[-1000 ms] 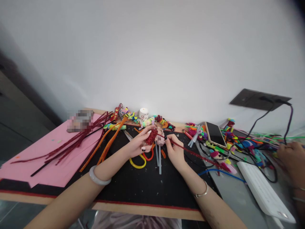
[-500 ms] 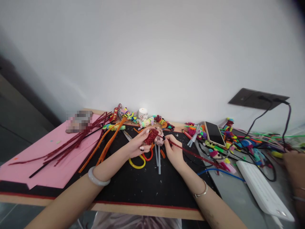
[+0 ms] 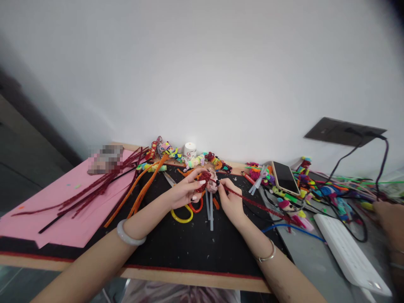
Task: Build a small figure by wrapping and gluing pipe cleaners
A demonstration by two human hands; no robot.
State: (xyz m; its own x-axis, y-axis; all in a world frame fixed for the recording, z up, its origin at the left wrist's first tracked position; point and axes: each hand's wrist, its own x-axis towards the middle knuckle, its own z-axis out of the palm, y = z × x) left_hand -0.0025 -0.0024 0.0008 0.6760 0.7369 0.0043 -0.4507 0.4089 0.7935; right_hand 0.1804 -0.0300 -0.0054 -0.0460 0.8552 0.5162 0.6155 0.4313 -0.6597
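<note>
My left hand is closed around a coil of red glittery pipe cleaner, partly hidden by the fingers. Against the coil's right end sits a small pale pink lumpy piece, whose kind I cannot make out. The thumb and fingertips of my right hand pinch the red pipe cleaner strand close to that piece. From there the strand trails off to the right. Under my left hand lie scissors with yellow and red handles. Translucent glue sticks lie between my hands on the black mat.
Red and black pipe cleaners lie on pink sheets at left, beside orange ones. A white paper cup stands by the wall among colourful figures. Rightward are a phone, power strip, cables and another person's hand.
My left hand has turned and its fingers now cover more of the red coil. My right hand stays nearly in place, pinching the strand.
</note>
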